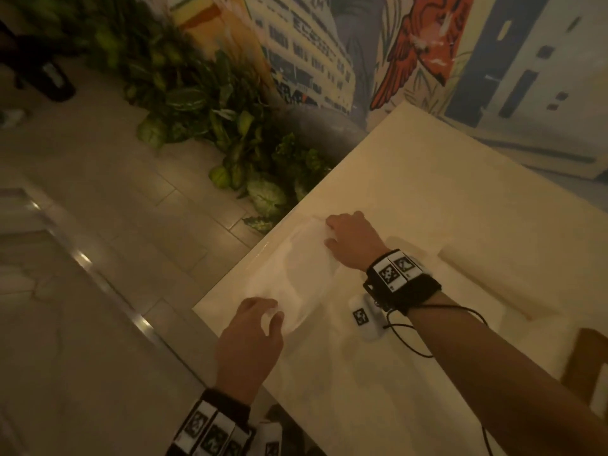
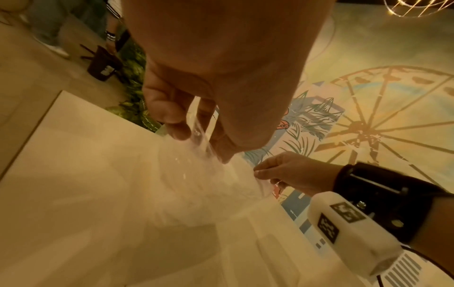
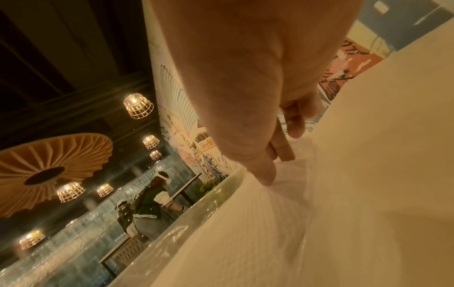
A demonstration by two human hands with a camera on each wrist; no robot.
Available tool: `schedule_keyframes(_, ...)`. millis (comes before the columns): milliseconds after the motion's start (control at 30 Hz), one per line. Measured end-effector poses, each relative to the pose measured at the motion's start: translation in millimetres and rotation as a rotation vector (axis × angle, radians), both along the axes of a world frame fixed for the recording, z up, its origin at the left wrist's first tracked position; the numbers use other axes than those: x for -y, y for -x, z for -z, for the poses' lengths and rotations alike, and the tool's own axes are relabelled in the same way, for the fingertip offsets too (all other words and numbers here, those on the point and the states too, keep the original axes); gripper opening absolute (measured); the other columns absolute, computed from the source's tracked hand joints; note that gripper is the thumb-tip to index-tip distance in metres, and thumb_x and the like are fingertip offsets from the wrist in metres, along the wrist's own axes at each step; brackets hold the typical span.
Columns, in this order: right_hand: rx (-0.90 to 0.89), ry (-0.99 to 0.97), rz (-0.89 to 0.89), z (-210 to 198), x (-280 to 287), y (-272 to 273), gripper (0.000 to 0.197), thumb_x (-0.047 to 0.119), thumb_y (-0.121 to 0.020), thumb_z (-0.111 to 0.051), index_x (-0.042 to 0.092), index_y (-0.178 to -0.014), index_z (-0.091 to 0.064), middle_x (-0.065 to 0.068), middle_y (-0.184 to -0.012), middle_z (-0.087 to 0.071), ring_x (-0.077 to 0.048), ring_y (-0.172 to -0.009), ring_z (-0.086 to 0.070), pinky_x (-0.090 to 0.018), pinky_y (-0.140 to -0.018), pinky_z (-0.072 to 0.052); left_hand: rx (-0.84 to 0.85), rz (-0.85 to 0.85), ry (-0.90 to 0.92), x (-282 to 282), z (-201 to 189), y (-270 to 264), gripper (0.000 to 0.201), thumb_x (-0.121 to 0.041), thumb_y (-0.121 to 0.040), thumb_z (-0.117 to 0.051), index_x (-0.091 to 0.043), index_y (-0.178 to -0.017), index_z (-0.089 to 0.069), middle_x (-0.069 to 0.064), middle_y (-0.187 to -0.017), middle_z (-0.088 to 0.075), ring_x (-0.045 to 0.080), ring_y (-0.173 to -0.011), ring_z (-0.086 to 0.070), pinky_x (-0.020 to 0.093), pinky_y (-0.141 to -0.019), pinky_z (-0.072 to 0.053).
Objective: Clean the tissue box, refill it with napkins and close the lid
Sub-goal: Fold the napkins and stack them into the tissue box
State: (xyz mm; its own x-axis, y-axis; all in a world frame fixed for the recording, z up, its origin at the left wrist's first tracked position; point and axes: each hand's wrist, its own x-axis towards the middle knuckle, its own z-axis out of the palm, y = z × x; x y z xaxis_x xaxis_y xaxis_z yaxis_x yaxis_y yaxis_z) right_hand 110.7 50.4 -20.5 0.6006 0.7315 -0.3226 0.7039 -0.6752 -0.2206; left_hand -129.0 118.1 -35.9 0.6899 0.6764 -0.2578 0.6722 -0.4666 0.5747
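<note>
While the head view is blurred and dim, it shows a pale cream table [image 1: 427,199] with a clear plastic pack of white napkins [image 1: 296,268] lying flat near its left edge. Left hand [image 1: 250,343]: fingers curled, pinching the near end of the pack's clear wrap; the left wrist view confirms this, with the film caught between thumb and fingertips [image 2: 172,116] and drawn up off the pack [image 2: 209,184]. Right hand [image 1: 353,241]: at the far end of the pack, fingers bent down onto it; the left wrist view shows thumb and finger of that hand [image 2: 290,172] nipping the wrap's edge, and the right wrist view shows fingertips [image 3: 265,170] pressed against embossed white napkin paper [image 3: 258,233] under film. Both wrists carry black bands with printed marker tags; a white camera unit [image 1: 367,315] hangs under the right wrist, cable trailing. To the right of the right forearm, a long pale box-like shape [image 1: 487,284] lies on the table, well apart from the pack; too washed out to tell whether this is the tissue box or its lid. Green leafy plants [image 1: 204,103] stand on the tiled floor beyond the table's left edge; a painted mural [image 1: 411,51] covers the wall behind.
</note>
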Motion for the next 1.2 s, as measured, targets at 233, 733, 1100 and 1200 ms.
schedule_keyframes(233, 0.036, 0.024, 0.051, 2.8, -15.1, 4.1, 0.034, 0.028, -0.096, -0.051, 0.009, -0.124, -0.047, -0.013, -0.123, -0.056, -0.033, -0.115, -0.046, -0.041, -0.095, -0.039, -0.038, 0.043, -0.029, -5.2, 1.8, -3.1, 0.023, -0.046, -0.091, -0.053, -0.036, -0.11, -0.062, -0.02, -0.117, -0.053, -0.003, -0.084, -0.055, 0.017, -0.077, -0.045)
schedule_keyframes(733, -0.071, -0.274, 0.201, -3.2, -5.5, 5.2, 0.027, 0.03, -0.086, -0.067, 0.015, -0.108, -0.059, -0.004, -0.103, -0.061, -0.023, -0.096, -0.052, -0.035, -0.087, -0.045, -0.024, 0.074, -0.039, -11.4, -3.8, -6.0, 0.025, -0.045, -0.088, -0.06, -0.031, -0.109, -0.061, -0.014, -0.119, -0.054, -0.003, -0.082, -0.052, 0.008, -0.063, -0.031)
schedule_keyframes(1100, -0.248, -0.539, 0.173, -10.2, 8.1, 27.6, 0.015, 0.018, -0.087, -0.068, 0.013, -0.096, -0.058, 0.003, -0.087, -0.059, -0.015, -0.075, -0.057, -0.032, -0.073, -0.053, 0.271, 0.233, 0.139, -56.5, -25.2, -100.0, 0.074, -0.033, -0.073, -0.08, -0.019, -0.135, -0.042, -0.003, -0.133, -0.048, 0.014, -0.12, -0.046, 0.028, -0.1, -0.037)
schedule_keyframes(1200, -0.275, -0.638, 0.226, -17.8, 7.9, 27.5, 0.025, 0.021, -0.084, -0.072, 0.014, -0.103, -0.057, 0.003, -0.087, -0.061, -0.013, -0.073, -0.058, -0.028, -0.069, -0.05, 0.128, 0.397, 0.196, -66.8, -19.7, -125.4, 0.061, -0.027, -0.079, -0.075, -0.013, -0.132, -0.048, -0.005, -0.117, -0.053, 0.009, -0.11, -0.051, 0.017, -0.09, -0.035)
